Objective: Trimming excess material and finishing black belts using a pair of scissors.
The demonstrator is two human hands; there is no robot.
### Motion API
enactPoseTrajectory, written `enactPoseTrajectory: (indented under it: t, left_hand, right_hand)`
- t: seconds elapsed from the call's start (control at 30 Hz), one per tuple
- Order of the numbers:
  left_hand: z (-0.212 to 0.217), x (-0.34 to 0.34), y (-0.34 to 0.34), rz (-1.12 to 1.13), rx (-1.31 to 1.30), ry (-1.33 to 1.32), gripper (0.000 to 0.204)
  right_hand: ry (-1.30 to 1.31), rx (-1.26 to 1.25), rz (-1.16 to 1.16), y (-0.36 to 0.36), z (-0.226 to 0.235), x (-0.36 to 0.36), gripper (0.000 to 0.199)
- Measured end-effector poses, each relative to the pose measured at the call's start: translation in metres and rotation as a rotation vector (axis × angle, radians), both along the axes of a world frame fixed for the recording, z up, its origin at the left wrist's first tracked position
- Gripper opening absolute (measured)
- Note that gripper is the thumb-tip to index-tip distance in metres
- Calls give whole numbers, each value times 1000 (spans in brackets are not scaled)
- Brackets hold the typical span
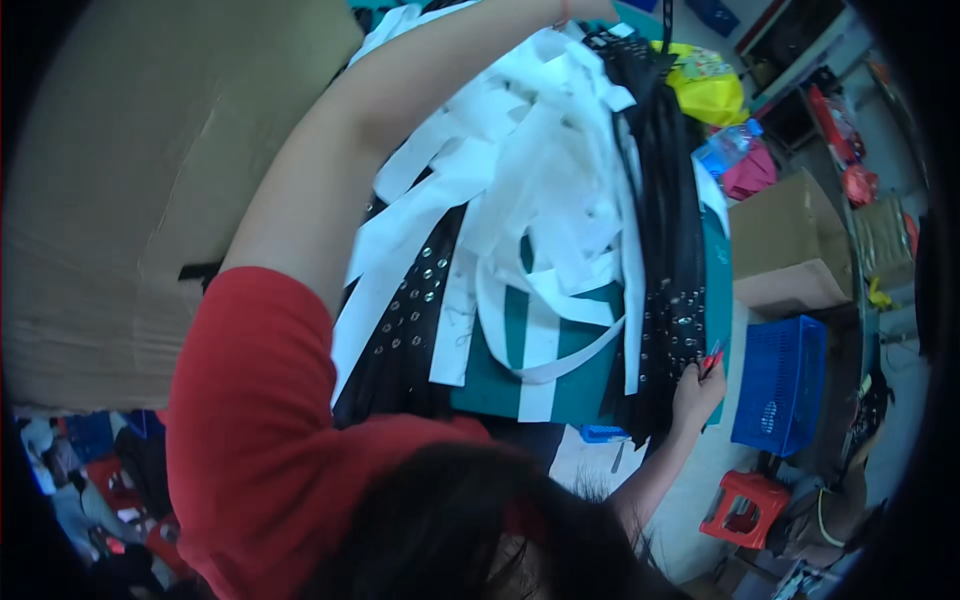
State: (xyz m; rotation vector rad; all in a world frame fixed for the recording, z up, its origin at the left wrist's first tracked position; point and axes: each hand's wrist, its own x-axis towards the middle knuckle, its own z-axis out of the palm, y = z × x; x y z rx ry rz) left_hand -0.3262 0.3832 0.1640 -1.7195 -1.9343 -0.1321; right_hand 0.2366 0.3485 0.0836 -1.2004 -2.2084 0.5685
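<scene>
My left arm reaches across to the far edge of the table, and my left hand (594, 9) is cut off by the top of the picture. Its fingers do not show, so what it touches is hidden. Near the table's right front corner, my right hand (697, 392) is closed around small red-handled snips (712, 360) with a metal tip. That hand lies beside a bundle of black straps (670, 210) studded with metal eyelets. A tangled heap of white strips (550, 160) covers the middle. More black eyelet straps (405, 310) lie at the left.
A large cardboard sheet or box (110, 200) stands at the left of the green table (490, 385). On the right are a yellow bag (708, 85), a plastic bottle (728, 150), an open carton (790, 240), a blue basket (780, 385) and a red stool (745, 508).
</scene>
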Motion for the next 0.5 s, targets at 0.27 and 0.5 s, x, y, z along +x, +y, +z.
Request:
enactPoseTrajectory:
  t: [0.27, 0.5]
  left_hand:
    - [-48, 123, -418, 473, -59, -851, 23]
    - [-77, 198, -572, 865, 169, -905, 50]
  right_hand:
    - [101, 226, -39, -77, -10, -45, 24]
    - [444, -495, 495, -229, -18, -120, 25]
